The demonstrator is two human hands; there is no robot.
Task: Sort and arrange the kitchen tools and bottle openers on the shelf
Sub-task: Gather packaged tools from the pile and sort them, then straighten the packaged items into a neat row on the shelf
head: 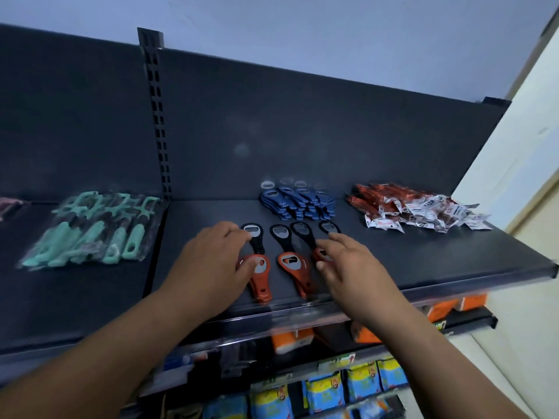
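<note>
On the dark shelf (408,261) lie rows of bottle openers. Blue openers (298,202) sit stacked at the back, several black openers (282,234) in the middle row, and orange openers (295,273) at the front. My left hand (211,261) lies over the leftmost stack, fingers spread, thumb touching the left orange opener (258,279) and fingertips by the left black opener (252,234). My right hand (348,264) hovers with relaxed fingers over the rightmost orange opener (319,255), mostly hiding it, its fingertip near the right black opener (328,227).
Bagged teal-handled kitchen tools (93,228) lie on the left shelf section. A heap of red packaged tools with white labels (417,211) sits at the right. A slotted upright (157,116) divides the back panel. Lower shelves hold orange boxes (292,340) and blue packets (323,391).
</note>
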